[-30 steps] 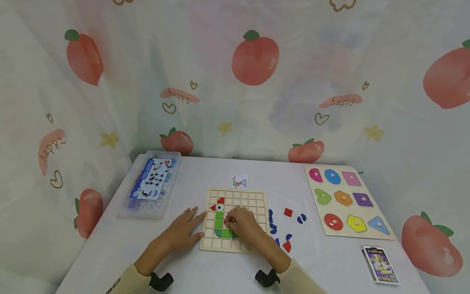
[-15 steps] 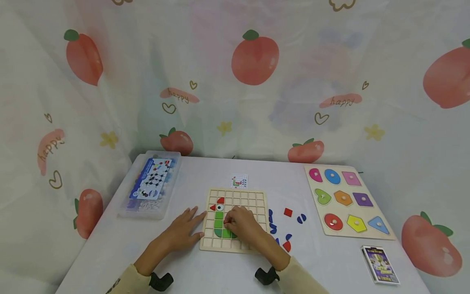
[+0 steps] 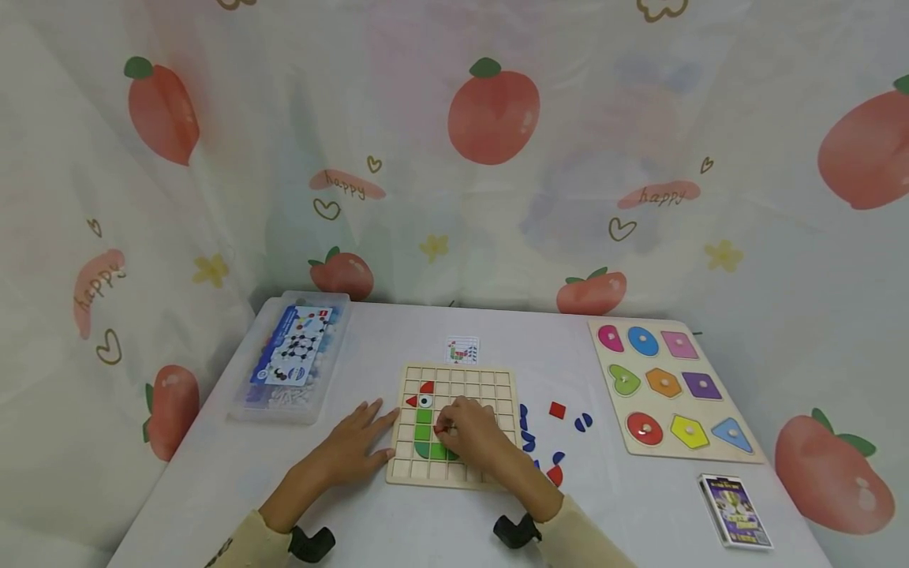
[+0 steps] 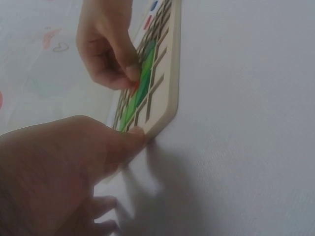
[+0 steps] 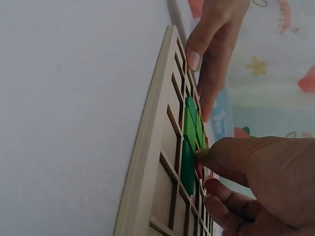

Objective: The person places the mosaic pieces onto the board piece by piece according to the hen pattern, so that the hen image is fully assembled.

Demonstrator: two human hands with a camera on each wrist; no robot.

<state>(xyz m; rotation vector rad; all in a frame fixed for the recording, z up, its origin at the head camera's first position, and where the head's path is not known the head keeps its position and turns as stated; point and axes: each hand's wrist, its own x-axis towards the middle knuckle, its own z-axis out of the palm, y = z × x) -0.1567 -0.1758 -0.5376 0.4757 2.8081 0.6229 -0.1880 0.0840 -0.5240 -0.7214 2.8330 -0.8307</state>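
My right hand (image 3: 474,435) pinches a small red piece (image 3: 437,429) between thumb and fingers, low over the wooden grid board (image 3: 477,480). In the right wrist view the red piece (image 5: 199,170) shows beside the green pieces (image 5: 189,125); its full shape is hidden by the fingers. My left hand (image 3: 355,443) rests at the board's left edge, fingers spread, the thumb (image 4: 132,137) touching the rim in the left wrist view. Green squares (image 3: 423,432), a white eye piece (image 3: 424,401) and two red pieces (image 3: 427,387) lie in the cells.
Right of the board lie several blue pieces (image 3: 524,418), a red square (image 3: 557,410) and a red rounded piece (image 3: 555,475). A picture card (image 3: 463,349) lies behind the board. A plastic box (image 3: 294,355), a shape puzzle (image 3: 738,430) and a card pack (image 3: 735,511) stand farther out.
My right hand makes only tiny movements in the same spot, still pinching the red piece. The left hand and the board have not visibly moved.
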